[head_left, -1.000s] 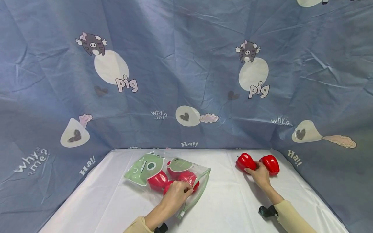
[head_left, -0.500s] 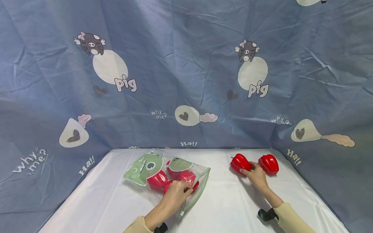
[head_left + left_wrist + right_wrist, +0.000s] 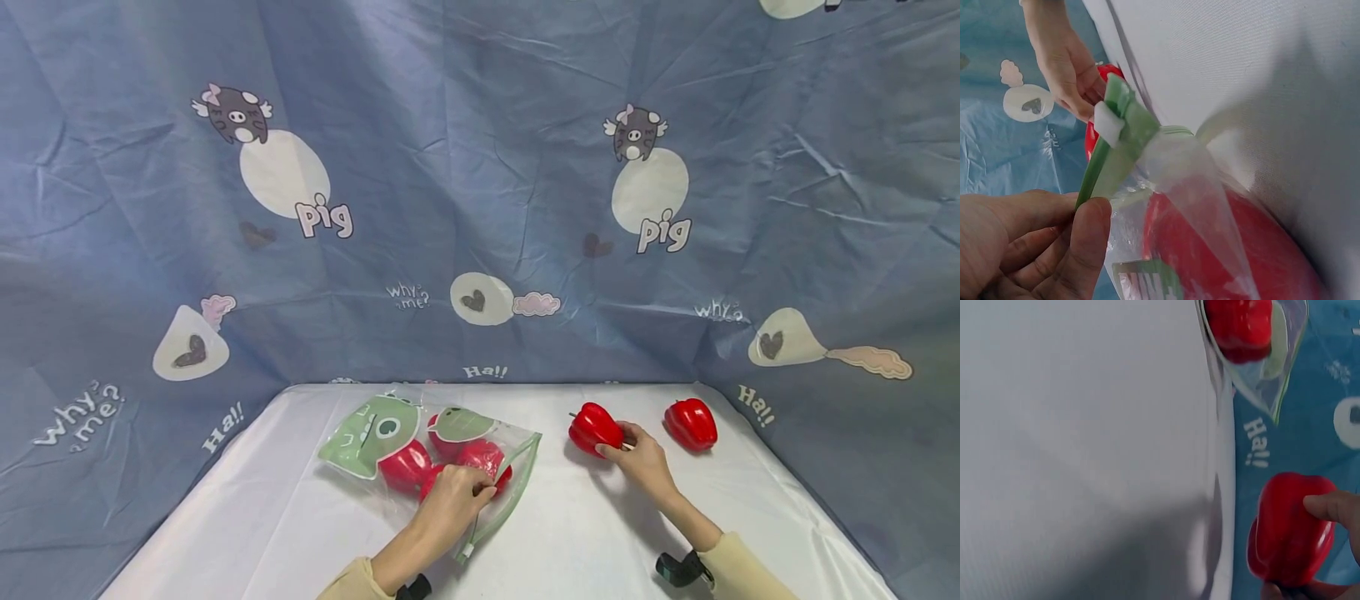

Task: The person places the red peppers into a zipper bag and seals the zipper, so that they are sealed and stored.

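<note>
My left hand pinches the green-edged opening of a clear zip bag printed with a green cartoon monster. In the left wrist view, thumb and forefinger grip the green zip strip, which has a white slider. Several red bell peppers lie inside the bag, partly covered by its print and my hand. To the right of the bag, my right hand holds another red bell pepper between thumb and fingers, its stem pointing left. The right wrist view shows the thumb pressed on that pepper's side.
One more red bell pepper sits at the table's back right. A white cloth covers the table, and a blue printed curtain hangs behind and along both sides. Black wrist-worn devices show at both wrists.
My right hand has carried its bell pepper leftward, away from the one at the back right and closer to the bag. My left hand has stayed on the bag's edge.
</note>
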A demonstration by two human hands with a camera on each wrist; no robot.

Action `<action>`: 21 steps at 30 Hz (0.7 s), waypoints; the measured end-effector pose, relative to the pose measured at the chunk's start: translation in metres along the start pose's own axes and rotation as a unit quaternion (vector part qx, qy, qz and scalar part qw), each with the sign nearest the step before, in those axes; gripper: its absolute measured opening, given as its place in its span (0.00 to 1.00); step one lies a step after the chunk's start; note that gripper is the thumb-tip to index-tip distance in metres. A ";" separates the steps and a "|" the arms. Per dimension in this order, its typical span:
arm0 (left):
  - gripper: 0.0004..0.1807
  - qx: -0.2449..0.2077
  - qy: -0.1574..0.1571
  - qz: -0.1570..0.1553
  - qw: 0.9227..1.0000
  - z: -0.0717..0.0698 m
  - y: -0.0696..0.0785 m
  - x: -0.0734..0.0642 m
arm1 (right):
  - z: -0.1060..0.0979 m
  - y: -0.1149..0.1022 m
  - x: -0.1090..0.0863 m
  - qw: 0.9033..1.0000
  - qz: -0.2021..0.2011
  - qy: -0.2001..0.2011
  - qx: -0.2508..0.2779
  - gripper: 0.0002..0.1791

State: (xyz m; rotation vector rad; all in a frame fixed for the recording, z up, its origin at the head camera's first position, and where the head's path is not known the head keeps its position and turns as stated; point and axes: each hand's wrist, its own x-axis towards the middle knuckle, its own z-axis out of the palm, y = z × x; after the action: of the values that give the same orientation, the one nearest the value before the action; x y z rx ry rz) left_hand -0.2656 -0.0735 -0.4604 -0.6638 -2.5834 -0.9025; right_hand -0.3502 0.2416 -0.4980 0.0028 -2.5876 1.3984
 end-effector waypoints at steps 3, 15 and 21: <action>0.03 -0.005 -0.001 -0.003 1.000 0.000 0.000 0.000 | 0.006 -0.006 -0.006 1.000 -0.006 -0.005 0.012 0.35; 0.02 0.001 0.009 0.002 1.000 0.001 -0.002 0.001 | 0.022 -0.022 -0.024 0.999 -0.024 -0.015 0.032 0.32; 0.01 0.000 0.010 -0.004 1.000 -0.001 -0.001 0.001 | 0.029 -0.030 -0.036 0.998 -0.032 -0.025 0.047 0.32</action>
State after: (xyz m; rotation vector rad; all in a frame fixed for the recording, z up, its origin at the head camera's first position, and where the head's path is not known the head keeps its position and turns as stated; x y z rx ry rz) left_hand -0.2665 -0.0740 -0.4599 -0.6413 -2.5694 -0.9079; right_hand -0.3174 0.1983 -0.4950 0.1361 -2.5351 1.5135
